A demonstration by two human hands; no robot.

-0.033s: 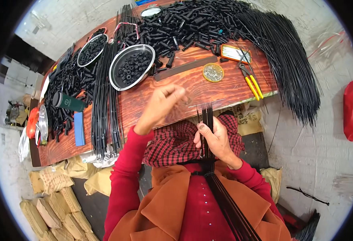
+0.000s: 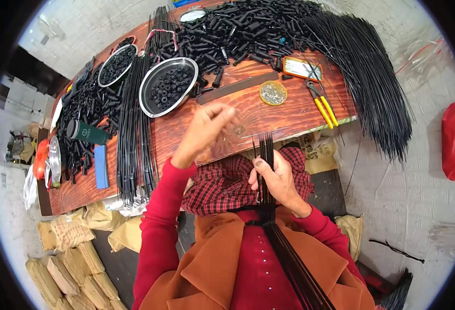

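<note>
Your right hand [image 2: 276,178] is closed around a bundle of thin black rods [image 2: 267,155], tips sticking up past your fingers, tails running down across your lap. Your left hand [image 2: 207,129] is raised over the wooden table [image 2: 258,111], fingers pinched together. Can't tell whether anything sits between them (too small, slightly blurred).

Handling, my read: the rods look light, springy, smooth-coated, so they'll fan out and slide past each other. Grip near the top ends, as you do now; lower down the tips would splay.

Containers:
- Oval metal tray [image 2: 168,85]: small black rings or caps, about half full.
- Round metal dish [image 2: 116,64] further left: similar black bits.
- Small round tin [image 2: 273,93]: tiny pale metal pieces.

Yellow-handled pliers [image 2: 321,103] lie right of the tin. A loose heap of black tubes [image 2: 248,31] covers the far side.
</note>
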